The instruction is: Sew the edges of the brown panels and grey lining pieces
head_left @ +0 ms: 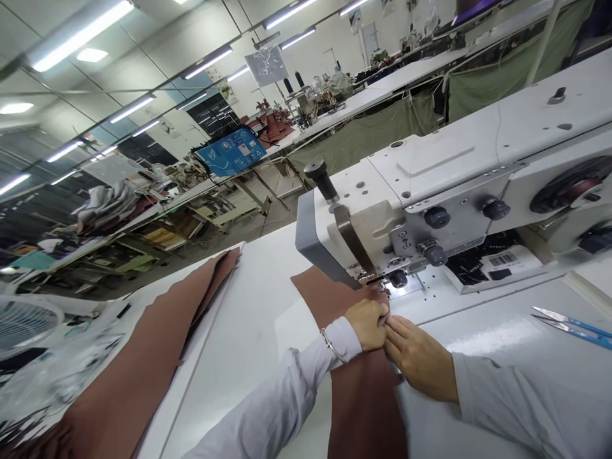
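Note:
A strip of reddish-brown fabric point(366, 401) runs across the white table and passes under the needle area of a sewing machine point(363, 236). My left hand point(366, 324) is closed on the fabric's right edge, just in front of the presser foot point(382, 287). Close beside it, my right hand point(418, 357) pinches the same edge between thumb and fingers. The two hands nearly touch, and the fingertips hide part of the edge. Past the machine's needle, the far end of the fabric lies flat on the table.
Blue-handled thread snips point(574, 325) lie on the right of the table. Behind the machine's arm sits a black-and-white box point(497, 261). More brown fabric point(138, 357) is stacked at the left, near a fan point(29, 322). Other worktables point(382, 86) stand beyond.

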The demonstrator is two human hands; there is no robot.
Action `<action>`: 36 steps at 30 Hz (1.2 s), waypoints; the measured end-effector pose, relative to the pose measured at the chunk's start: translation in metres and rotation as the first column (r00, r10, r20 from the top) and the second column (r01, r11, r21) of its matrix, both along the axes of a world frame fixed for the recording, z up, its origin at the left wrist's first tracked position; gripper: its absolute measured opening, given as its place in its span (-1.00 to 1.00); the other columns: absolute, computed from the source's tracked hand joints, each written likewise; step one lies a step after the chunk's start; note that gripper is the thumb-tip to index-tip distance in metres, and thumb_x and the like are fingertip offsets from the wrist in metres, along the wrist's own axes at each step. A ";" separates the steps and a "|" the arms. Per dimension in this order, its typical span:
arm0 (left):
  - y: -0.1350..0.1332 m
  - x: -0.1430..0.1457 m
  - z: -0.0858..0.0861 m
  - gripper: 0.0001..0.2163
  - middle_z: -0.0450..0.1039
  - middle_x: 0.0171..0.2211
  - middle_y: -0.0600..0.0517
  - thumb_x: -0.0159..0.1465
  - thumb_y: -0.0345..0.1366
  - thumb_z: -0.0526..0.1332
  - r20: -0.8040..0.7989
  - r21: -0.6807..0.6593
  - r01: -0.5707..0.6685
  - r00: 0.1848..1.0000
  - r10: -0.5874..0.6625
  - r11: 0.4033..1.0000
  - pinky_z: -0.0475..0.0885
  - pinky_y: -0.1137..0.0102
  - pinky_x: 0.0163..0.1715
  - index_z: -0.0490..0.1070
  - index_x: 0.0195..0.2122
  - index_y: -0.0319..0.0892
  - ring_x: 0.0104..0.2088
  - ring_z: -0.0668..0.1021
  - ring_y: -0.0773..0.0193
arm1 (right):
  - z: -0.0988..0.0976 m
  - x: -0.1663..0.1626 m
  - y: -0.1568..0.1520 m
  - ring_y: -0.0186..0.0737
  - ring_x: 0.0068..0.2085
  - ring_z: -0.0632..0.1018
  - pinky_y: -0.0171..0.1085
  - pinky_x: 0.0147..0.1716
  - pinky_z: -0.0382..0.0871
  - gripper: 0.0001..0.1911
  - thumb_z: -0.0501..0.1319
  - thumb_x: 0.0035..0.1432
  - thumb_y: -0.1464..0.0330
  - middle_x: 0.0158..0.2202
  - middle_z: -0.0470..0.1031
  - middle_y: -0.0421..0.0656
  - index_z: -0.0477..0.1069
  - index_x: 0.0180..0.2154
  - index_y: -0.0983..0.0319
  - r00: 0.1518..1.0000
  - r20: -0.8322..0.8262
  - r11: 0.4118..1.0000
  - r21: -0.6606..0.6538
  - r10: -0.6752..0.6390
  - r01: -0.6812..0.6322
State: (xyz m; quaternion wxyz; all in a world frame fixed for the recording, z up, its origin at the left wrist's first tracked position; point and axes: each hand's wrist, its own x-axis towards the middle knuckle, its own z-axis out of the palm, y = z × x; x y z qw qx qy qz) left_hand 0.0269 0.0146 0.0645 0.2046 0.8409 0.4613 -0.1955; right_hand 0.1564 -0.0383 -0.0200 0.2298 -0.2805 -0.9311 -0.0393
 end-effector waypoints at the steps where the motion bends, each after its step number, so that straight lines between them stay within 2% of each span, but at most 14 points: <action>1: 0.001 0.001 0.002 -0.87 0.48 -0.36 -0.04 0.02 -0.45 0.02 -0.007 -0.007 0.009 1.000 -0.009 1.000 0.36 0.38 -0.33 0.30 -0.42 -0.16 -0.27 0.51 0.13 | 0.000 0.000 0.000 0.05 -0.06 0.34 0.01 0.00 0.19 -0.63 0.04 -0.02 0.56 -0.13 0.34 0.15 0.32 -0.11 0.51 1.000 -0.006 1.000 -0.004 0.000 0.000; 5: -0.002 0.007 0.004 -0.84 0.47 -0.33 -0.08 0.04 -0.44 0.04 -0.065 0.010 0.024 0.998 -0.024 1.000 0.37 0.34 -0.31 0.32 -0.35 -0.19 -0.26 0.50 0.10 | 0.001 0.008 -0.010 0.01 0.00 0.31 -0.02 0.00 0.21 -0.66 -0.01 0.03 0.57 -0.08 0.34 0.10 0.32 -0.12 0.44 0.985 -0.174 0.998 -0.061 -0.005 -0.006; 8: -0.009 0.011 0.000 -0.69 0.44 -0.25 -0.18 0.04 -0.41 0.08 -0.115 0.031 0.026 0.993 -0.022 0.999 0.38 0.29 -0.30 0.28 -0.15 -0.32 -0.25 0.49 0.03 | 0.009 0.021 -0.023 -0.14 -0.05 0.36 -0.12 -0.05 0.28 -0.69 -0.09 0.11 0.60 -0.15 0.38 0.00 0.34 -0.18 0.35 0.920 -0.388 0.991 -0.131 -0.049 -0.003; 10: -0.013 0.011 -0.003 -0.61 0.42 -0.21 -0.22 0.08 -0.40 0.07 -0.112 0.048 0.018 0.994 -0.012 0.999 0.38 0.27 -0.28 0.20 -0.04 -0.39 -0.22 0.48 0.02 | 0.017 0.028 -0.028 -0.16 -0.07 0.37 -0.14 -0.07 0.30 -0.72 -0.08 0.16 0.57 -0.16 0.38 0.00 0.32 -0.17 0.35 0.888 -0.452 0.988 -0.156 -0.078 0.008; 13: -0.017 0.006 -0.004 -0.69 0.41 -0.22 -0.16 0.24 -0.30 -0.05 -0.044 0.054 0.000 0.999 0.003 0.999 0.36 0.30 -0.24 0.20 -0.04 -0.33 -0.21 0.47 0.09 | 0.023 0.032 -0.030 -0.09 0.02 0.30 -0.08 -0.03 0.28 -0.72 -0.04 0.19 0.51 -0.12 0.35 0.04 0.27 -0.07 0.40 0.922 -0.386 0.992 -0.125 -0.020 -0.031; 15: -0.019 0.001 -0.004 -0.70 0.40 -0.23 -0.10 0.30 -0.27 -0.15 0.010 0.062 -0.007 1.000 0.006 0.998 0.34 0.32 -0.23 0.23 -0.07 -0.25 -0.21 0.45 0.15 | 0.021 0.030 -0.030 -0.06 0.03 0.29 -0.03 0.00 0.26 -0.73 -0.02 0.18 0.48 -0.13 0.36 0.04 0.29 -0.09 0.40 0.953 -0.302 0.990 -0.121 0.031 -0.070; 19: -0.028 -0.006 -0.007 -0.69 0.28 -0.14 -0.08 0.31 -0.23 -0.18 0.071 0.208 -0.074 0.996 0.060 0.975 0.30 0.26 -0.21 0.23 -0.04 -0.16 -0.16 0.36 0.14 | 0.013 0.024 -0.029 -0.09 -0.10 0.37 -0.02 -0.08 0.31 -0.82 -0.01 0.12 0.50 -0.25 0.37 -0.01 0.35 -0.39 0.31 0.949 -0.308 0.977 -0.176 0.064 -0.123; 21: -0.034 -0.007 -0.012 -0.70 0.22 -0.07 -0.08 0.30 -0.21 -0.14 0.113 0.257 -0.120 0.989 0.094 0.959 0.27 0.20 -0.15 0.21 -0.01 -0.12 -0.09 0.29 0.11 | 0.013 0.024 -0.029 -0.13 -0.16 0.39 -0.05 -0.16 0.35 -0.78 -0.06 0.11 0.54 -0.28 0.37 -0.01 0.33 -0.41 0.30 0.926 -0.378 0.984 -0.161 0.007 -0.074; 23: -0.038 -0.008 -0.018 -0.70 0.15 0.02 -0.08 0.25 -0.26 -0.04 0.149 0.290 -0.140 0.984 0.100 0.947 0.21 0.17 -0.06 0.19 0.01 -0.11 -0.01 0.22 0.08 | 0.014 0.025 -0.029 -0.14 -0.15 0.39 -0.06 -0.16 0.36 -0.75 -0.09 0.14 0.57 -0.24 0.38 0.02 0.34 -0.32 0.33 0.912 -0.409 0.995 -0.092 -0.013 -0.027; 25: -0.041 -0.008 -0.023 -0.64 0.10 0.07 -0.09 0.18 -0.31 0.05 0.166 0.325 -0.133 0.983 0.082 0.936 0.15 0.15 0.01 0.17 0.02 -0.15 0.05 0.17 0.05 | 0.014 0.024 -0.031 -0.16 -0.09 0.38 -0.10 -0.08 0.33 -0.74 -0.08 0.17 0.57 -0.18 0.39 0.02 0.35 -0.24 0.33 0.917 -0.389 0.995 0.004 0.091 -0.098; 27: -0.042 -0.009 -0.028 -0.62 0.10 0.09 -0.10 0.16 -0.31 0.06 0.180 0.343 -0.124 0.981 0.064 0.931 0.14 0.15 0.04 0.16 0.03 -0.18 0.06 0.16 0.04 | 0.013 0.022 -0.037 -0.22 -0.08 0.40 -0.18 -0.03 0.31 -0.72 -0.09 0.19 0.57 -0.19 0.43 -0.02 0.37 -0.25 0.33 0.911 -0.361 0.979 0.031 0.201 -0.203; 28: -0.043 -0.009 -0.029 -0.62 0.10 0.09 -0.10 0.17 -0.31 0.06 0.189 0.348 -0.124 0.980 0.059 0.929 0.14 0.15 0.04 0.16 0.04 -0.18 0.06 0.15 0.04 | 0.012 0.021 -0.041 -0.24 -0.08 0.41 -0.23 -0.03 0.31 -0.70 -0.10 0.21 0.57 -0.22 0.45 -0.04 0.38 -0.26 0.33 0.908 -0.363 0.976 0.025 0.210 -0.216; 33: -0.043 -0.010 -0.032 -0.61 0.11 0.10 -0.07 0.17 -0.29 0.07 0.211 0.364 -0.150 0.974 0.075 0.919 0.17 0.14 0.04 0.15 0.04 -0.17 0.08 0.15 0.04 | 0.008 0.019 -0.053 -0.27 -0.14 0.45 -0.30 -0.09 0.36 -0.60 -0.18 0.24 0.55 -0.27 0.49 -0.09 0.42 -0.29 0.32 0.916 -0.390 0.994 -0.005 0.095 -0.105; 36: -0.035 -0.011 -0.033 -0.61 0.11 0.11 -0.07 0.16 -0.29 0.10 0.228 0.367 -0.165 0.970 0.084 0.915 0.20 0.16 0.04 0.17 0.04 -0.16 0.09 0.16 0.06 | 0.007 0.020 -0.045 -0.27 -0.12 0.45 -0.30 -0.08 0.35 -0.62 -0.16 0.21 0.57 -0.24 0.48 -0.07 0.42 -0.26 0.32 0.919 -0.383 0.993 -0.024 0.094 -0.112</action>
